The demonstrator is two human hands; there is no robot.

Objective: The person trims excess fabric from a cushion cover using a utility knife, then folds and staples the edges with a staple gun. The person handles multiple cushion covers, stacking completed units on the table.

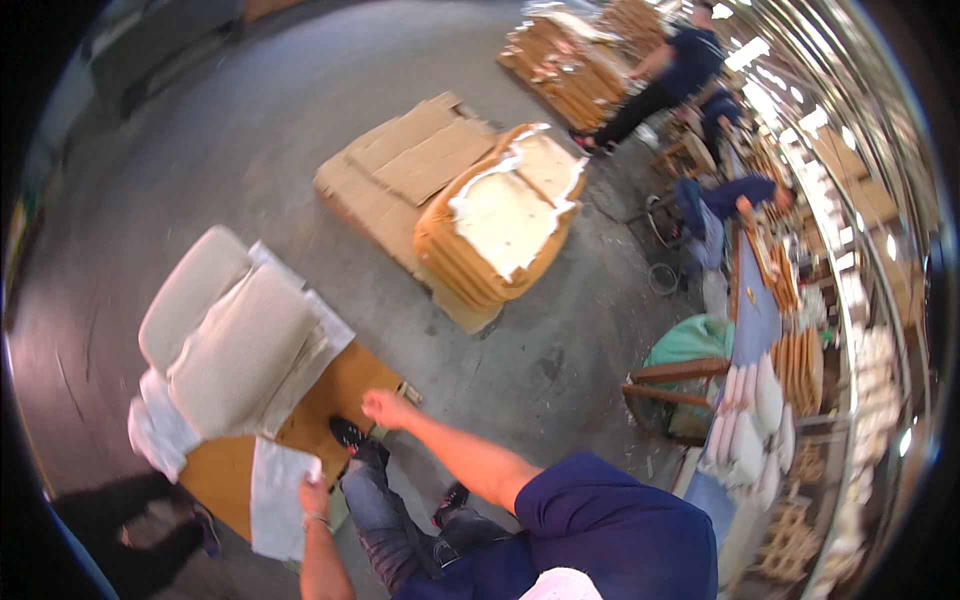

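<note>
My left hand [314, 496] is closed on the edge of a thin white sheet [280, 500], which hangs over the near part of a brown board [222, 485]. My right hand [388, 409] is curled into a fist above the board's right corner; nothing shows in it. On the board's far part rests a stack of beige fabric cushion pieces [245, 345], with white sheets [325, 320] sticking out along its right side. More crumpled white material [160, 425] lies at the stack's left end. My arms are apart.
Ahead, brown padded panels with white linings [500, 225] are stacked beside flat cardboard [425, 160]. Another person's dark-trousered legs [130, 520] are at lower left. Co-workers [735, 195] stand by a long bench [755, 310] at right, near a wooden frame [680, 372] and white cushions [745, 425].
</note>
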